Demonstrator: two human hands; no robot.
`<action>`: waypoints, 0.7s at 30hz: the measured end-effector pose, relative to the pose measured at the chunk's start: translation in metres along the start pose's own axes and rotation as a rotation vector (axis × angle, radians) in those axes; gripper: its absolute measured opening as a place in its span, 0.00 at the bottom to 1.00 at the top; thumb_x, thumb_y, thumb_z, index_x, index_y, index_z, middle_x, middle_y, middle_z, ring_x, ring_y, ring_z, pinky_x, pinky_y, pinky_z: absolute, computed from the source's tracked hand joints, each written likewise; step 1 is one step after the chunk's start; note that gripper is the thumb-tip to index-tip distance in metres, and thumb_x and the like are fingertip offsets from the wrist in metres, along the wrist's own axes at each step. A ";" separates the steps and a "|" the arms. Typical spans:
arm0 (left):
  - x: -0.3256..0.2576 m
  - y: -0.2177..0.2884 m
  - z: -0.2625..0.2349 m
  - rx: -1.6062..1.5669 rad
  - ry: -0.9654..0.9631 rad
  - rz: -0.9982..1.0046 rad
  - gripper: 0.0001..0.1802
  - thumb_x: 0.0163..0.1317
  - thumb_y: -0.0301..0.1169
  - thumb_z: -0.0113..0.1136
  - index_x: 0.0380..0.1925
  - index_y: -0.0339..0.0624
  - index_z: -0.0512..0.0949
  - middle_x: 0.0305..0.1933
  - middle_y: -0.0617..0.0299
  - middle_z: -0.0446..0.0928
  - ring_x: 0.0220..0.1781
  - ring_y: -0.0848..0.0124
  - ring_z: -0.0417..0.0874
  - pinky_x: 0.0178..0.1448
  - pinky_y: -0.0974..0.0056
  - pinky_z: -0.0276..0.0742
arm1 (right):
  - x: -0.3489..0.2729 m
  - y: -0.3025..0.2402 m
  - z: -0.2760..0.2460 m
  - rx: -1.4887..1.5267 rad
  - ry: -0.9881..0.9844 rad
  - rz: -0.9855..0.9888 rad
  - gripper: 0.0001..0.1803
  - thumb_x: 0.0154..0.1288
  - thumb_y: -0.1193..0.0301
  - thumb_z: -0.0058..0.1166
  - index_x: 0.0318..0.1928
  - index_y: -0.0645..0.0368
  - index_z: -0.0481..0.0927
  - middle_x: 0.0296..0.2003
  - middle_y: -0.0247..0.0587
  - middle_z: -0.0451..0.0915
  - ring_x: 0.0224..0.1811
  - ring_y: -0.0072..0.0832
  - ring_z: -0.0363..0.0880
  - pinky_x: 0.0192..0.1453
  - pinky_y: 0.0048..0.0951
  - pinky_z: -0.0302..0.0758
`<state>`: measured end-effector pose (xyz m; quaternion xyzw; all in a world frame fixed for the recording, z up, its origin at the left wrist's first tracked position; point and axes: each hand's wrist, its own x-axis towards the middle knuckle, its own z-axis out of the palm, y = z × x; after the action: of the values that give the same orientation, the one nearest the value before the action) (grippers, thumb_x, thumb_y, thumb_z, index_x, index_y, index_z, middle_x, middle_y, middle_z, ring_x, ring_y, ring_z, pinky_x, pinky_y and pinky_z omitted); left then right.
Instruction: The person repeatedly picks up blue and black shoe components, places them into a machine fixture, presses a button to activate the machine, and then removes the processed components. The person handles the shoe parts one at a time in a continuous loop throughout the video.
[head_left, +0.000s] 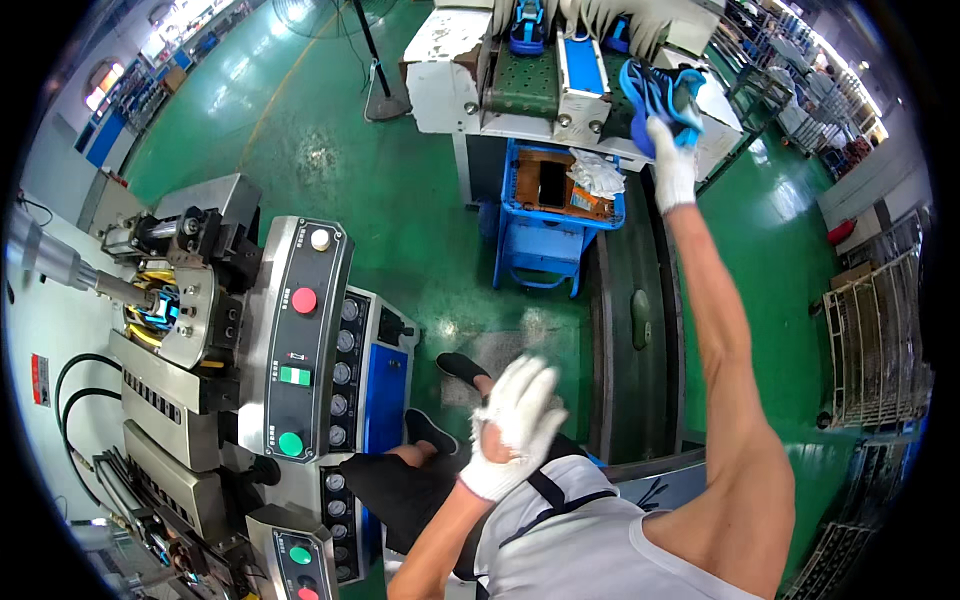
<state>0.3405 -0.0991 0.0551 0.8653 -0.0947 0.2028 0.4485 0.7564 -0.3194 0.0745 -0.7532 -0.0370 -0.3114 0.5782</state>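
Note:
My right hand [674, 172], in a white knit glove, reaches far forward with its fingers closed on a blue and black sports shoe [650, 95]. The shoe is over the right front side of a white conveyor machine [440, 95]. Close to my body, my left hand [517, 425], also gloved in white, is raised with its fingers stretched out and holds nothing. Further back, another blue and black shoe [527, 30] sits on the green perforated belt [525, 85]. Part of a third shoe [617, 35] shows beneath the hanging strips.
On my left stands a metal press with a control panel [297, 340] of coloured buttons; something blue and black [162, 308] is in its clamp. A blue cart [540, 245] below the conveyor carries a phone [552, 183] and crumpled plastic [597, 172]. Wire racks [880, 340] stand right.

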 end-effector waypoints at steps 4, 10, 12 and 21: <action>-0.121 -0.059 -0.011 0.141 0.021 -0.451 0.32 0.61 0.22 0.72 0.66 0.34 0.74 0.64 0.43 0.79 0.64 0.49 0.83 0.68 0.54 0.80 | 0.131 0.106 0.024 -0.531 -0.260 0.126 0.54 0.58 0.32 0.64 0.70 0.65 0.77 0.67 0.63 0.78 0.69 0.53 0.77 0.70 0.47 0.73; -0.231 -0.061 -0.052 -0.421 0.513 -1.319 0.23 0.77 0.27 0.57 0.69 0.32 0.72 0.51 0.51 0.84 0.36 0.70 0.86 0.37 0.67 0.85 | 0.120 0.089 0.047 -0.470 -0.361 0.220 0.37 0.67 0.42 0.63 0.54 0.69 0.82 0.46 0.56 0.86 0.52 0.46 0.85 0.59 0.42 0.79; -0.264 -0.067 -0.056 -0.384 0.651 -1.388 0.22 0.79 0.30 0.54 0.68 0.32 0.72 0.48 0.51 0.85 0.30 0.73 0.84 0.30 0.68 0.84 | 0.026 0.045 0.061 -0.189 -0.334 0.297 0.27 0.73 0.50 0.61 0.47 0.67 0.81 0.45 0.47 0.86 0.45 0.38 0.86 0.52 0.37 0.81; -0.267 -0.082 -0.057 -0.366 0.760 -1.286 0.19 0.81 0.31 0.51 0.66 0.34 0.74 0.44 0.51 0.84 0.29 0.71 0.84 0.30 0.67 0.86 | -0.305 -0.208 -0.026 1.112 -1.613 0.194 0.39 0.77 0.50 0.58 0.74 0.67 0.68 0.65 0.58 0.78 0.39 0.33 0.86 0.35 0.27 0.82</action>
<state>0.1133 -0.0103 -0.0923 0.5329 0.5558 0.1665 0.6159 0.4139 -0.1809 0.0987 -0.3604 -0.4999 0.4067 0.6744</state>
